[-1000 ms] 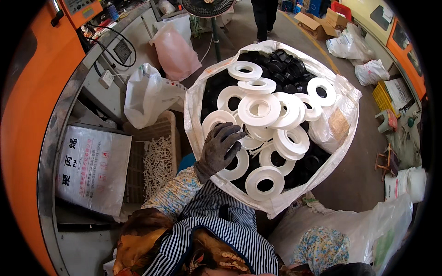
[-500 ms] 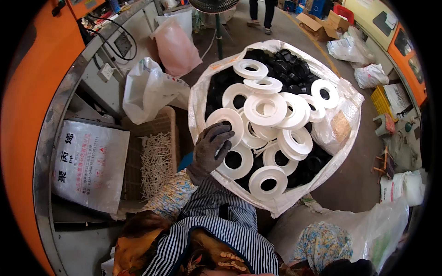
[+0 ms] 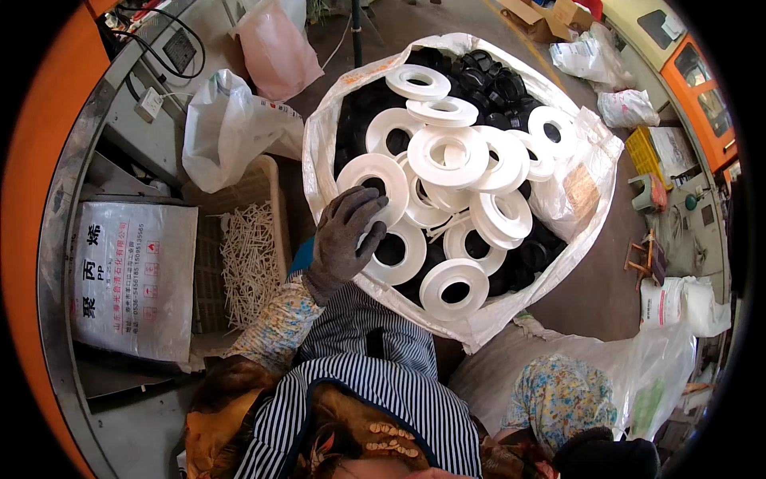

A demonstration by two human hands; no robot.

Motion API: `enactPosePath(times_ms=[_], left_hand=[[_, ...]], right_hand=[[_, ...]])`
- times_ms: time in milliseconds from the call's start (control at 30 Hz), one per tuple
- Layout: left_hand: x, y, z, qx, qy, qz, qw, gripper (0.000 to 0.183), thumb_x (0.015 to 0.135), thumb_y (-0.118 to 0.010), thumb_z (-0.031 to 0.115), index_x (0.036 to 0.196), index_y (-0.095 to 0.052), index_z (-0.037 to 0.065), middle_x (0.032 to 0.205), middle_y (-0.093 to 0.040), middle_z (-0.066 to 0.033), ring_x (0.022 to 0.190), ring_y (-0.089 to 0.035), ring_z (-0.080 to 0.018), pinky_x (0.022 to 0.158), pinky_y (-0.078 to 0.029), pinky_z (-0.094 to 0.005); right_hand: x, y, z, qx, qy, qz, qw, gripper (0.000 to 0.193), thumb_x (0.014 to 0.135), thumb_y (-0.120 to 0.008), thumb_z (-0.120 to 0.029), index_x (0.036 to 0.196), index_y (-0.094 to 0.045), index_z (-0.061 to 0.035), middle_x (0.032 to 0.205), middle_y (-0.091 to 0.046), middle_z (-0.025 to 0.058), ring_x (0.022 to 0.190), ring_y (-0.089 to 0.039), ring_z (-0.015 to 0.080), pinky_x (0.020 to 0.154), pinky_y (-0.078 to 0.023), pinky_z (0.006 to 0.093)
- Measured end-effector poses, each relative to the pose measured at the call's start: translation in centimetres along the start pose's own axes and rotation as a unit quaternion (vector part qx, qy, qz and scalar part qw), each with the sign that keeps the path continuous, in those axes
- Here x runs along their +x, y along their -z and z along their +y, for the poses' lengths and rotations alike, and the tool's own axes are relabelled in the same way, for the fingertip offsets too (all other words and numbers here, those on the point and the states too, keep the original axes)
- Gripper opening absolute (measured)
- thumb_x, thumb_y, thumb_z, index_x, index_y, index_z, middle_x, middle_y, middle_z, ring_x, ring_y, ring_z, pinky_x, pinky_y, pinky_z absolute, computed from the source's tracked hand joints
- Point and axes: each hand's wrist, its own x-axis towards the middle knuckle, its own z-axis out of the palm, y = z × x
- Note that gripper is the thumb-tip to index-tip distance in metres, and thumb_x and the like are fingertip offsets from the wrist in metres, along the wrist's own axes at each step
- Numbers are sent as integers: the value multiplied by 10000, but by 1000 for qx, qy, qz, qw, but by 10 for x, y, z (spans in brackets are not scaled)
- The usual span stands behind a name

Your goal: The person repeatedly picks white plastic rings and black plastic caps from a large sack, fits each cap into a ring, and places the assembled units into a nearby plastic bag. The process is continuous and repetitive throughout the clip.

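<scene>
My left hand (image 3: 345, 239), in a dark grey work glove, is over the near left rim of a large white woven sack (image 3: 315, 152). Its fingers are curled towards the thumb, with a pale bit showing between them that I cannot make out. Just beyond the fingertips lies a white plastic ring (image 3: 359, 174), and another white ring (image 3: 411, 259) is beside the hand. Several such flat rings are heaped on black round plastic parts (image 3: 491, 84) in the sack. My right hand (image 3: 606, 459), dark-gloved, is low at the right edge beside a clear plastic bag; its fingers are hidden.
A tan crate (image 3: 279, 231) of thin white sticks (image 3: 251, 263) stands left of the sack. Farther left lies a printed white bag (image 3: 136, 279). A clear bag (image 3: 580, 191) rests on the sack's right side. A small wooden stool (image 3: 648, 257) stands at right.
The view has shifted, so the sack and its contents sit higher and farther left in the picture. My left hand keeps its curled pose by the rings; more of my right glove shows.
</scene>
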Motion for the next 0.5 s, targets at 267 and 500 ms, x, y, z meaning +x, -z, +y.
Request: enactPosePath(times_ms=[267, 500], left_hand=[[-2, -8, 4, 96, 23, -82, 992, 689, 825, -755, 236, 1429, -474, 59, 1309, -582, -160, 1290, -494, -362, 1092, -401, -504], [4, -2, 8, 57, 11, -58, 997, 658, 858, -716, 226, 1434, -466, 28, 1260, -604, -185, 1181, -563, -382, 1117, -366, -513]], right_hand=[[31, -51, -5, 39, 63, 31, 997, 311, 820, -699, -171, 1101, -704, -39, 1022, -699, 125, 1010, -636, 326, 844, -508, 386], [6, -174, 111, -236, -8, -246, 940, 190, 774, -722, -196, 938, -717, -100, 923, -631, 90, 880, -595, 319, 767, -493, 467]])
